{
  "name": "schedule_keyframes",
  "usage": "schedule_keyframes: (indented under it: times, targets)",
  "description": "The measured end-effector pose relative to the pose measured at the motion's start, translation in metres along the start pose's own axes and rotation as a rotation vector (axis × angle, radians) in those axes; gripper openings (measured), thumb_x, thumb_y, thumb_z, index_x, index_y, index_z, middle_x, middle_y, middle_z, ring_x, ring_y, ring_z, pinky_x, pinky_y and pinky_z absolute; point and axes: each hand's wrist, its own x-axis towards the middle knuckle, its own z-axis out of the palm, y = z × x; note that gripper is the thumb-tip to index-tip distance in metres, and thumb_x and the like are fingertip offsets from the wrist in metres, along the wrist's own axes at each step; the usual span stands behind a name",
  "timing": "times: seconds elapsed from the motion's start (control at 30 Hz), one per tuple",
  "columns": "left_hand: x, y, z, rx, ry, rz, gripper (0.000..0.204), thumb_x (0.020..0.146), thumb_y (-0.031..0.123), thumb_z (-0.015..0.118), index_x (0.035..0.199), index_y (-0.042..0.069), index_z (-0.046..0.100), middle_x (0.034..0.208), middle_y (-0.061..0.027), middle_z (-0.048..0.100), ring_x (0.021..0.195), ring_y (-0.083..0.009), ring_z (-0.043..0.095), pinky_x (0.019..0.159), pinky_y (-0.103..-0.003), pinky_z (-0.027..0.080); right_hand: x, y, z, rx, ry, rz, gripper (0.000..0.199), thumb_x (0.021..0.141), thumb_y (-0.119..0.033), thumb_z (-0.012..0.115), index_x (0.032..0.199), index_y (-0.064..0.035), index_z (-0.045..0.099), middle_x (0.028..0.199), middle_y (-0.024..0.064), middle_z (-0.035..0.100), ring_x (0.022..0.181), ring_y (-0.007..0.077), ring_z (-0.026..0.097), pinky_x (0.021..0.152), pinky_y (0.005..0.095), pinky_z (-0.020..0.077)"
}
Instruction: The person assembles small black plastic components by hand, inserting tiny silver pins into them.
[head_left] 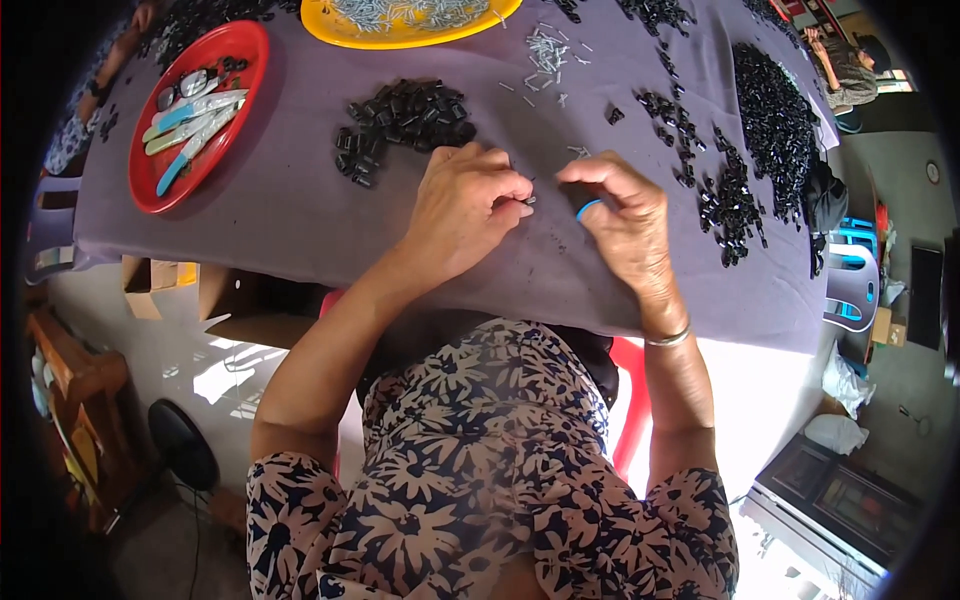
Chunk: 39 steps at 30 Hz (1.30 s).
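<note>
My left hand (462, 208) is closed, thumb and forefinger pinching a tiny piece with a silvery glint (530, 200); its exact kind is too small to make out. To its right, my right hand (628, 225) hovers above the cloth with forefinger and thumb apart and nothing visible between them. A blue band (588, 208) shows at that thumb. Just beyond my left hand lies a pile of small black plastic parts (405, 118). A few loose metal pins (580, 152) rest by my right fingertips, and more pins (545, 55) are scattered farther back.
A purple-grey cloth covers the table (300, 225). On it stand a red tray (255, 75) with glasses and several knife-like tools, and a yellow tray (400, 42) full of pins. Black parts (770, 110) heap along the right. Other people (850, 70) sit at the far corners.
</note>
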Motion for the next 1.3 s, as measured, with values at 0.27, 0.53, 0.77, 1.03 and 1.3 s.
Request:
schedule_keyframes:
  times: [0.27,0.53,0.77,1.03,1.3]
  targets:
    - [0.001,0.002,-0.001,-0.004,0.000,0.007,0.012,0.071,0.011,0.076,0.080,0.009,0.068,0.077,-0.0002,0.059,0.080,-0.0206,0.055,0.081,-0.037,0.039,-0.001,0.011,0.013,0.113,-0.047,-0.131,0.040,0.071,0.020,0.051,0.101,0.0001,0.067,0.098,0.0056,0.063,0.092,0.0170,0.060,0.086,0.0275,0.0485]
    - [0.000,0.002,-0.001,0.010,-0.005,0.003,0.013,0.072,0.009,0.077,0.079,0.008,0.066,0.078,-0.0004,0.060,0.079,-0.0201,0.056,0.082,-0.036,0.040,-0.004,0.006,0.015,0.021,-0.067,-0.128,0.042,0.067,0.021,0.049,0.099,0.0003,0.067,0.096,0.0064,0.064,0.091,0.0175,0.061,0.084,0.0279,0.0499]
    - [0.000,0.002,0.000,0.005,0.010,0.013,0.013,0.072,0.009,0.076,0.078,0.008,0.065,0.077,-0.0006,0.059,0.078,-0.0202,0.056,0.083,-0.036,0.040,-0.003,0.007,0.016,0.005,-0.046,-0.148,0.045,0.063,0.022,0.048,0.098,0.0001,0.067,0.094,0.0065,0.064,0.089,0.0187,0.063,0.082,0.0286,0.0515]
    - [0.000,0.002,0.001,-0.003,0.016,0.001,0.008,0.071,0.009,0.074,0.077,0.009,0.069,0.076,-0.0005,0.059,0.082,-0.0207,0.056,0.081,-0.037,0.040,-0.003,0.008,0.016,-0.024,-0.045,-0.158,0.041,0.066,0.021,0.050,0.097,-0.0001,0.067,0.094,0.0067,0.065,0.088,0.0180,0.063,0.081,0.0283,0.0517]
    - [0.000,0.001,0.001,0.000,0.021,0.012,0.009,0.070,0.008,0.074,0.078,0.009,0.070,0.075,-0.0003,0.060,0.080,-0.0205,0.056,0.081,-0.037,0.040,-0.004,0.009,0.017,-0.031,-0.027,-0.158,0.043,0.065,0.021,0.049,0.097,-0.0007,0.068,0.093,0.0068,0.065,0.087,0.0182,0.063,0.080,0.0282,0.0513]
